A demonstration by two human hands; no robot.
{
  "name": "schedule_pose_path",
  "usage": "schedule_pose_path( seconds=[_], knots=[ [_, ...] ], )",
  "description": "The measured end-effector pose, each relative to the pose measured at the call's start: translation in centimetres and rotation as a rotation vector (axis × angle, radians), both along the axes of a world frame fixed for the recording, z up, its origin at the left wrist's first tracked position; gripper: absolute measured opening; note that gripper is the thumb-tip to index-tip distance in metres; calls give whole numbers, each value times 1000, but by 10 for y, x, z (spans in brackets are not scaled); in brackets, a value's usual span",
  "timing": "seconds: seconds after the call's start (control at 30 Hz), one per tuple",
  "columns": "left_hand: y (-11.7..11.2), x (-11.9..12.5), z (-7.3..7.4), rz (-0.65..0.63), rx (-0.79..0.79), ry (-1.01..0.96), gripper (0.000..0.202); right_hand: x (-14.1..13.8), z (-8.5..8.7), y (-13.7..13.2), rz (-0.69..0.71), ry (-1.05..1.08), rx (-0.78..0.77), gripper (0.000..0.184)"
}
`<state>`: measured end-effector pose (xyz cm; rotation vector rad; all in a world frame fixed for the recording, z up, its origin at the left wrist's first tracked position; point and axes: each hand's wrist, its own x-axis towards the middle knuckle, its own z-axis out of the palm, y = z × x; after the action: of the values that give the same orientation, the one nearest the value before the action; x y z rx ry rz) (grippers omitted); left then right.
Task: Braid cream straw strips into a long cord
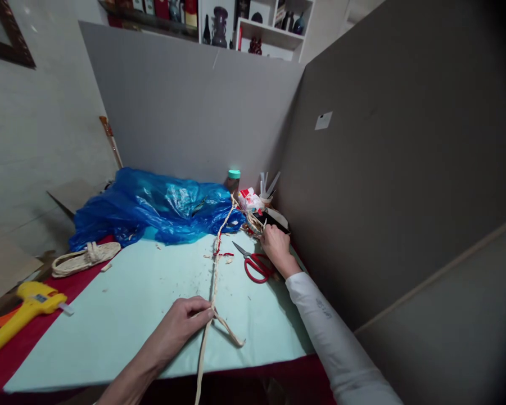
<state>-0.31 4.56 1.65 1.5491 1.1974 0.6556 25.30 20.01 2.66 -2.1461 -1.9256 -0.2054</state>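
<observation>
My left hand (177, 325) pinches a braided straw rope (215, 270) near the front of a pale green mat (130, 304). The rope runs from the far clutter down the mat and hangs over the front edge, with a loose strand curling right. A bit of red thread is wound on it midway. My right hand (275, 246), in a white sleeve, reaches into a pile of straw strips (253, 222) at the far right corner, fingers curled among them. Red-handled scissors (255, 263) lie just left of that hand.
A crumpled blue plastic bag (152, 208) fills the back of the mat. A coiled straw bundle (84, 257) and a yellow glue gun (25, 309) lie at the left. A green-capped bottle (233, 181) stands at the back. Grey partition boards (383, 185) close off the back and right.
</observation>
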Motion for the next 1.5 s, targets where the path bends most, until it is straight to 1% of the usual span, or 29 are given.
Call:
schedule_pose_path(
  seconds=[0.07,0.13,0.2,0.23,0.3,0.37,0.43,0.47,0.53,0.57,0.63,0.7,0.77,0.93,1.0,1.07,1.13,1.2,1.3,1.4,1.5],
  knots=[
    [-1,2,1,-8,-48,-21,36,-1,-3,-3,14,24,15,22],
    [-1,3,2,-18,-80,-41,36,2,-3,-4,13,46,32,22],
    [-2,3,3,-27,-86,-61,34,9,3,-2,25,110,96,26],
    [-2,3,2,-32,-85,-70,33,14,8,-1,50,188,157,29],
    [-3,2,1,-44,-74,-83,32,26,20,3,133,449,324,32],
    [-3,0,-1,-57,-61,-95,33,36,36,5,225,796,482,31],
    [-4,-1,-2,-63,-60,-115,33,43,52,2,275,1131,551,28],
    [-4,-1,-2,-65,-69,-124,32,44,60,-2,294,1277,550,25],
    [-5,-1,-1,-61,-92,-140,31,41,71,-16,333,1494,477,22],
    [-5,0,-1,-58,-101,-147,31,37,74,-25,354,1560,416,21],
    [-6,0,-1,-44,-106,-166,30,23,74,-45,391,1638,274,21],
    [-8,1,-2,-28,-99,-197,29,6,67,-64,419,1677,142,21],
    [-9,1,-4,-8,-98,-231,26,-11,56,-80,448,1702,32,21],
    [-13,0,-5,54,-125,-290,33,-45,28,-106,499,1772,-251,25],
    [-13,0,-4,71,-131,-306,31,-56,21,-118,535,1788,-347,24],
    [-14,1,-5,97,-140,-329,30,-65,19,-134,568,1790,-401,22],
    [-13,2,-8,116,-151,-382,31,-74,18,-152,576,1783,-429,20],
    [-13,3,-12,129,-160,-443,32,-82,16,-170,554,1752,-437,21],
    [-15,6,-16,159,-158,-470,33,-94,5,-190,517,1650,-433,23],
    [-18,8,-16,194,-180,-476,34,-105,-13,-199,461,1519,-399,25],
    [-19,7,-13,200,-191,-497,33,-111,-25,-199,399,1356,-283,27]
  ],
)
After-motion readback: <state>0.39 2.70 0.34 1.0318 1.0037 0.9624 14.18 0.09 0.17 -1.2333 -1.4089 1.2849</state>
